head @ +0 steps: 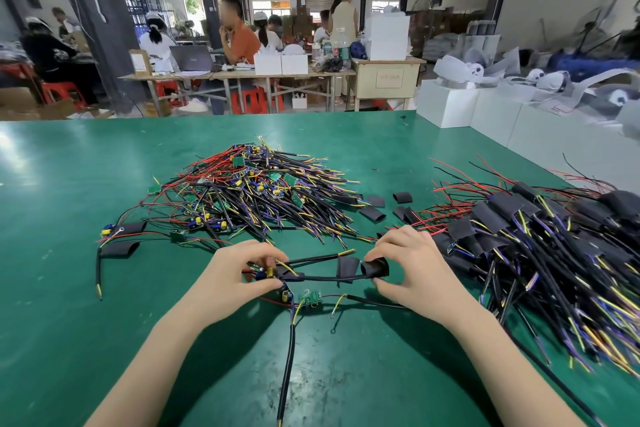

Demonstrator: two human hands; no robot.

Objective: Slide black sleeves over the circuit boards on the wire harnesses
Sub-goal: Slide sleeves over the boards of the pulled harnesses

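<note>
My left hand [242, 270] pinches the circuit board end [268, 272] of a wire harness, its yellow capacitor showing between the fingers. My right hand [412, 263] pinches a black sleeve [375, 268] that sits round the harness's black cable [322, 277], a hand's width right of the board. A second flat black sleeve [347, 267] lies just left of it, behind the cable. Another harness with a bare green board [311, 300] lies on the green table [69, 305] just below my hands.
A big heap of unsleeved harnesses [256, 191] lies at mid-table. A heap of sleeved harnesses [540, 239] fills the right side. Loose black sleeves [374, 213] lie between the heaps, and two more sleeves [119, 248] at the left. White boxes [485, 111] line the far right edge. People sit at tables beyond.
</note>
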